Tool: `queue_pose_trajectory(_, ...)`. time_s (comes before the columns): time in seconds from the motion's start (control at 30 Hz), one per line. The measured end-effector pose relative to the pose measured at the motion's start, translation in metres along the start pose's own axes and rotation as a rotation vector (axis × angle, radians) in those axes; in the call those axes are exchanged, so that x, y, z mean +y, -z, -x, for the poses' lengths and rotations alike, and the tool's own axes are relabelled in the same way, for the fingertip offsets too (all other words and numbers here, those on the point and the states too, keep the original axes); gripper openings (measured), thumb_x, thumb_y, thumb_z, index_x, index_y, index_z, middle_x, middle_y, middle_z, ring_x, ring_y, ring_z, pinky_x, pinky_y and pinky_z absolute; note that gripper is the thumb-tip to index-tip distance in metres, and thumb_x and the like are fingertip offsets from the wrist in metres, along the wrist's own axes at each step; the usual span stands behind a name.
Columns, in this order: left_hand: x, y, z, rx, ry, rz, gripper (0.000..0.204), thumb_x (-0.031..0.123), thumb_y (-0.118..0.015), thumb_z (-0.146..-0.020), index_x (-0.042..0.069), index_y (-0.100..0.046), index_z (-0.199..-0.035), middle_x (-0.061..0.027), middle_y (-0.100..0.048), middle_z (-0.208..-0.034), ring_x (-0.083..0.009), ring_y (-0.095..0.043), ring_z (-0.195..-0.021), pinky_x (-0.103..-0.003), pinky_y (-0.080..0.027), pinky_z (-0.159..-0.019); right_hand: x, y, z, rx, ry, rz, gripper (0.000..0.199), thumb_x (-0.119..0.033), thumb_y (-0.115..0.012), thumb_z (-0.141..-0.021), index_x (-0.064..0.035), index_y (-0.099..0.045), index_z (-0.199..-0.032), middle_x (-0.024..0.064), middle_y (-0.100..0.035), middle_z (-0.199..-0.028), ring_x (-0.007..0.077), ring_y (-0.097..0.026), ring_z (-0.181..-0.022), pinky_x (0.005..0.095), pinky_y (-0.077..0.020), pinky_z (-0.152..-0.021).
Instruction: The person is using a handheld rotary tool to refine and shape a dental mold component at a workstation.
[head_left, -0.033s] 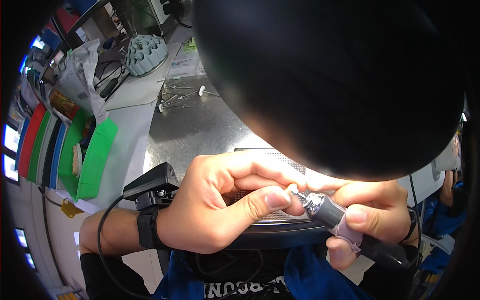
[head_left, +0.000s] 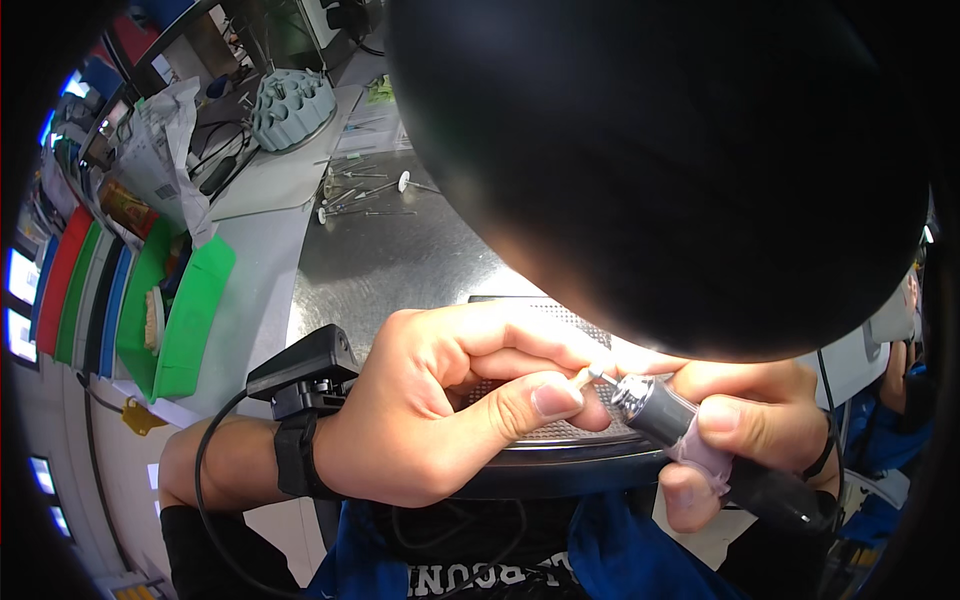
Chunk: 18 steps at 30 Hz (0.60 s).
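My left hand (head_left: 430,410) is closed, pinching a small tooth-coloured piece (head_left: 582,377) between thumb and fingers. Most of that piece is hidden by the fingertips. My right hand (head_left: 760,415) wraps round a rotary handpiece (head_left: 662,415), dark with a shiny metal nose and a pinkish wrap on its grip. A thin shank with a small pale tip (head_left: 597,370) sticks out of the nose, close against the piece; whether they touch I cannot tell. Both hands meet above a perforated metal plate (head_left: 560,432) at the bench's front edge.
A large dark round shape (head_left: 680,170) covers the upper right. Several mounted burs and polishing wheels (head_left: 350,195) lie on the metal bench top (head_left: 400,250). A grey holed holder (head_left: 292,110) stands far left, with green trays (head_left: 190,320) nearer. A black device (head_left: 305,370) is strapped to my left wrist.
My right hand and the handpiece have shifted slightly to the right, and more of the shank shows. My left hand has stayed nearly still.
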<state>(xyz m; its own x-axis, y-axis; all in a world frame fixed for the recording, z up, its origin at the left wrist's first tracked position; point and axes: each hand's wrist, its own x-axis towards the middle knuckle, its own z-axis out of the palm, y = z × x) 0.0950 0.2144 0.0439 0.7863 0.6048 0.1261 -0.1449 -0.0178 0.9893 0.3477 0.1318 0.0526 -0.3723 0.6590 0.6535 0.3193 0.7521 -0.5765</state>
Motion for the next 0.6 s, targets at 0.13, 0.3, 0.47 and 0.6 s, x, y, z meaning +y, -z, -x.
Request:
queue_pose_trajectory(0.13, -0.007, -0.002, -0.003, -0.01, -0.071, 0.076, 0.023, 0.001, -0.061, -0.103, -0.008, -0.066, -0.123, -0.0162, -0.077, -0.107, -0.0155, -0.072, -0.104, -0.028, -0.055, -0.096, -0.017, 0.004, -0.002, -0.024, -0.125, 0.044, 0.046, -0.021, -0.084, -0.088, -0.0068, -0.055, -0.121, 0.0147, -0.069, -0.091, 0.0202, -0.072, -0.085, 0.0345, -0.0613, -0.079)
queue_pose_trajectory(0.3, -0.006, -0.004, -0.005, 0.018, -0.206, -0.034, 0.023, -0.003, -0.059, -0.102, -0.006, -0.068, -0.124, -0.0166, -0.075, -0.111, -0.016, -0.071, -0.105, -0.028, -0.055, -0.095, -0.013, 0.0, -0.001, 0.069, -0.066, -0.011, 0.046, -0.023, -0.084, -0.089, -0.0095, -0.052, -0.119, 0.0158, -0.068, -0.097, 0.0259, -0.075, -0.093, 0.0407, -0.0637, -0.085)
queue_pose_trajectory(0.47, -0.006, -0.004, -0.002, 0.085, -0.163, 0.09, 0.025, -0.007, -0.061, -0.1, -0.006, -0.069, -0.123, -0.0156, -0.074, -0.114, -0.0166, -0.071, -0.106, -0.028, -0.056, -0.093, -0.002, 0.001, -0.005, -0.108, -0.076, -0.157, 0.042, -0.017, -0.081, -0.09, -0.0063, -0.052, -0.118, 0.0175, -0.06, -0.104, 0.0389, -0.071, -0.11, 0.0536, -0.0595, -0.098)
queue_pose_trajectory(0.6, -0.009, -0.007, -0.001, 0.064, -0.157, 0.142, 0.025, -0.007, -0.062, -0.099, -0.006, -0.069, -0.123, -0.0157, -0.074, -0.115, -0.0167, -0.07, -0.106, -0.028, -0.056, -0.093, -0.002, -0.007, -0.002, -0.038, 0.004, -0.19, 0.042, -0.016, -0.081, -0.09, -0.006, -0.052, -0.119, 0.0173, -0.059, -0.101, 0.0405, -0.07, -0.111, 0.058, -0.0569, -0.101)
